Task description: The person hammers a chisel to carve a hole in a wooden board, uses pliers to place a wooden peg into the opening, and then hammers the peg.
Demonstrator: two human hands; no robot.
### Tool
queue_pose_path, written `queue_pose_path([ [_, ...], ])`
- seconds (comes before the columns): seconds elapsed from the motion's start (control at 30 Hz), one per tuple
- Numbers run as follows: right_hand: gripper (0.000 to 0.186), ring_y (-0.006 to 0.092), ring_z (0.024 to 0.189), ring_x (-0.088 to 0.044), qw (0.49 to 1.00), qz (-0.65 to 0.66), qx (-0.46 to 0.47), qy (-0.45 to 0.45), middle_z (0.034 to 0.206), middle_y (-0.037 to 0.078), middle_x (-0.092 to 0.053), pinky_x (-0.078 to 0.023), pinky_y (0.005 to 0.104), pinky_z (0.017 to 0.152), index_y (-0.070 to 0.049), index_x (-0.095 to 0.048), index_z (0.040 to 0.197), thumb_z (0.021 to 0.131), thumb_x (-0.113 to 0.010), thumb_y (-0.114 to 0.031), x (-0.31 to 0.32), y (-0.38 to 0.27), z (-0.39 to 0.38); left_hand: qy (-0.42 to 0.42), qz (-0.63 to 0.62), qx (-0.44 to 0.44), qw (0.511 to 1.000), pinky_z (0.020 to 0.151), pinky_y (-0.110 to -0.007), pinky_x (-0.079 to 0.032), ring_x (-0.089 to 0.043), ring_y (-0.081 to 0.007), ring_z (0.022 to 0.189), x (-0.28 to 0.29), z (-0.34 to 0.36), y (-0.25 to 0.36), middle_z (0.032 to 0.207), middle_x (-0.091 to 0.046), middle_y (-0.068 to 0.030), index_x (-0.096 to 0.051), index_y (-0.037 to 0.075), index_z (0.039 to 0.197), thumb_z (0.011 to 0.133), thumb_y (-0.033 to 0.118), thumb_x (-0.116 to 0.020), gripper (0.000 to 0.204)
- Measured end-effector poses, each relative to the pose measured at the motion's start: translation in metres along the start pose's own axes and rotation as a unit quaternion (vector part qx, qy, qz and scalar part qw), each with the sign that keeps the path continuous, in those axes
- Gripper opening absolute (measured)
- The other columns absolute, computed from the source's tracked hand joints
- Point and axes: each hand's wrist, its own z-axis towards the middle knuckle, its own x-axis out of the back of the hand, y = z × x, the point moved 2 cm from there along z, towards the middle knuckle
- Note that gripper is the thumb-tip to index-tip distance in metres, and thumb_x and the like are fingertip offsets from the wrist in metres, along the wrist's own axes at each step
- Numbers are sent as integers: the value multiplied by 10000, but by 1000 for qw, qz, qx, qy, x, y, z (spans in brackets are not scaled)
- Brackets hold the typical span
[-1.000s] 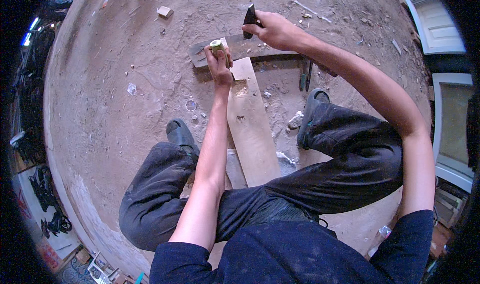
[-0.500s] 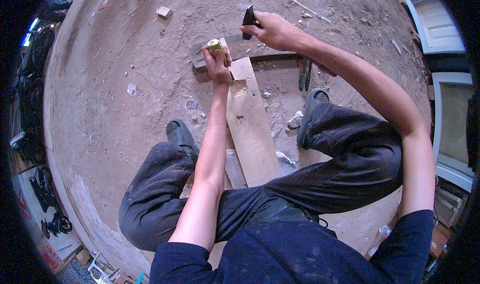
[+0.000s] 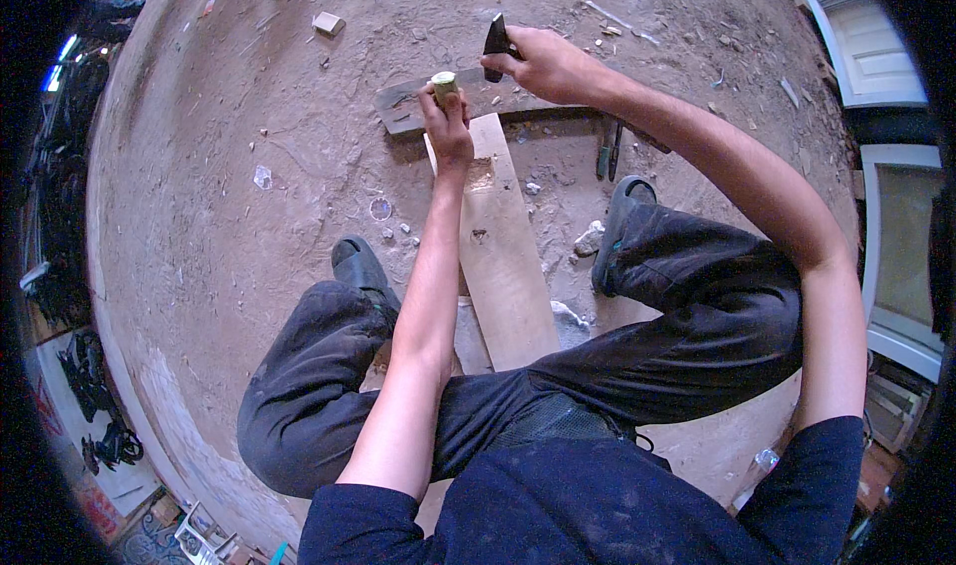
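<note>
My left hand (image 3: 449, 139) is closed around the yellow-green handle of a chisel (image 3: 445, 89), its butt end facing up. The blade is hidden behind the hand. Beneath it lies a pale wooden plank (image 3: 508, 276), running from between my legs to a darker board (image 3: 403, 107) laid crosswise under its far end. Close to my left hand, the plank has a rough cut notch (image 3: 480, 175), with a small dark hole further down. To the right of the chisel, my right hand (image 3: 546, 59) grips a hammer (image 3: 495, 47) with a dark head, held raised; its handle is mostly hidden.
Two slim tools with dark and green handles (image 3: 607, 152) lie beside the crosswise board, near my right shoe (image 3: 625, 222). White stone lumps (image 3: 589, 238) and wood chips dot the dirt floor. A small block (image 3: 328, 23) sits far left; white framed panels (image 3: 901, 256) stand at right.
My left hand has shifted slightly right with the chisel, over the plank's left edge, and the handle's tilt has changed. My right hand and the hammer have barely moved.
</note>
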Motion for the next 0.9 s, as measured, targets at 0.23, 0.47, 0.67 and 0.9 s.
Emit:
queue_pose_path([
  [0.23,306,291,781,-618,1000,0,-5,13,830,176,-649,-456,399,700,1,-609,985,930,-542,-292,-2,5,2,54,-34,-10,998,483,-186,-335,-409,-40,579,5,3,-6,742,-481,24,-382,99,1078,982,321,-466,256],
  [0.47,311,292,769,-620,999,33,12,-8,833,181,-650,-456,402,687,0,-604,973,923,-557,-304,-8,4,2,69,-77,15,995,457,-199,-334,-429,-52,542,7,3,-3,723,-502,10,-424,96,1065,987,464,-356,382],
  [0.67,277,369,877,-626,1000,16,-8,-22,887,199,-654,-473,452,760,-27,-596,963,903,-548,-293,-2,-5,0,69,-122,111,984,474,-253,-427,-526,-128,558,7,13,8,692,-560,-54,-572,18,838,980,498,-275,582],
  [0.9,327,324,780,-624,999,14,33,0,820,200,-638,-458,419,687,10,-585,977,917,-564,-311,-6,0,1,-30,-165,114,979,453,-281,-421,-523,-168,528,0,23,18,636,-552,-87,-542,21,757,923,365,-250,481],
])
